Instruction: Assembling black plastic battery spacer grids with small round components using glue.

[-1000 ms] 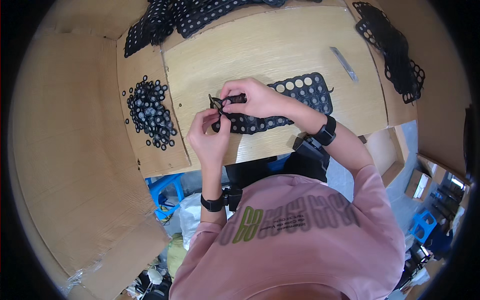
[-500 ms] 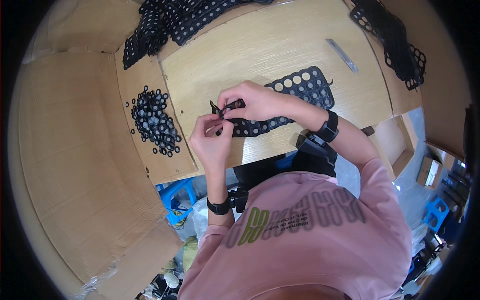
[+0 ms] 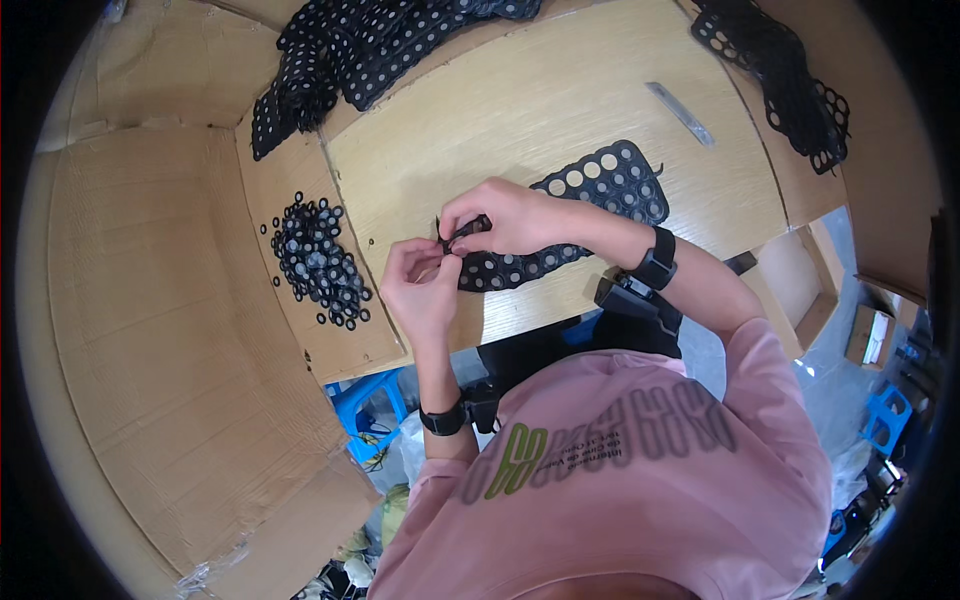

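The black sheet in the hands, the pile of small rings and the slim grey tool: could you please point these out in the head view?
Black sheet (image 3: 621, 187), head view: on its right portion.
Pile of small rings (image 3: 318, 257), head view: near its middle.
Slim grey tool (image 3: 681, 114), head view: midway along its length.

Black perforated sheet (image 3: 622, 190), left end pinched

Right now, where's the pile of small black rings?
In the head view, the pile lies on the tan strip along the left side of the table, left of the person's left hand.
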A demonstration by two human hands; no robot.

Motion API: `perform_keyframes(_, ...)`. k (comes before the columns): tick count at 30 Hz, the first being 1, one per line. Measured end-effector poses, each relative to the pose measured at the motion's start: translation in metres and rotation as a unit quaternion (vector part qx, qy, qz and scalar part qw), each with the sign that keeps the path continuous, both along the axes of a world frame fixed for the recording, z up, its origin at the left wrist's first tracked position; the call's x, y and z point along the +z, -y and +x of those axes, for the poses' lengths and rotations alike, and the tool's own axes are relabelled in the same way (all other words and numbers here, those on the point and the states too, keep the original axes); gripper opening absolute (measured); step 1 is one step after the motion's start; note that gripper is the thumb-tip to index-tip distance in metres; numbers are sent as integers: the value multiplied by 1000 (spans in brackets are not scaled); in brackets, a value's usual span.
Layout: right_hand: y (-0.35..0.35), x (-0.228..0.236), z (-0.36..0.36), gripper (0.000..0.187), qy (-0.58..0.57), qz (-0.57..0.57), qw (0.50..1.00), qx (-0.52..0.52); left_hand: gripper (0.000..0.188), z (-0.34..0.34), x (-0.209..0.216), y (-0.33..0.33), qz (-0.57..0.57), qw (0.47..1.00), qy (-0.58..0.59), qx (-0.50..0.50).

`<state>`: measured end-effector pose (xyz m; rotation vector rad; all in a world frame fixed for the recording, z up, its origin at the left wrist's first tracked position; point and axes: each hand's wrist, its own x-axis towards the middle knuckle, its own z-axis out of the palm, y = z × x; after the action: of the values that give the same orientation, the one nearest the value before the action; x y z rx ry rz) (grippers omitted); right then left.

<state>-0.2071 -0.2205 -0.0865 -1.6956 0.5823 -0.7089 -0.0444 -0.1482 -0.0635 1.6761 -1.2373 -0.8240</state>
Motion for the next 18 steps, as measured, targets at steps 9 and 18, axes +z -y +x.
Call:
perform_keyframes(9, 2, -1, 1, 18, 13, 12, 1000, -5, 22, 15, -10, 4, 18, 999, -47, -4)
perform_keyframes(18, 7, -4, -2, 17, 21, 61, 998, 10, 20, 42, -6, 2, 11, 988, -156, 9)
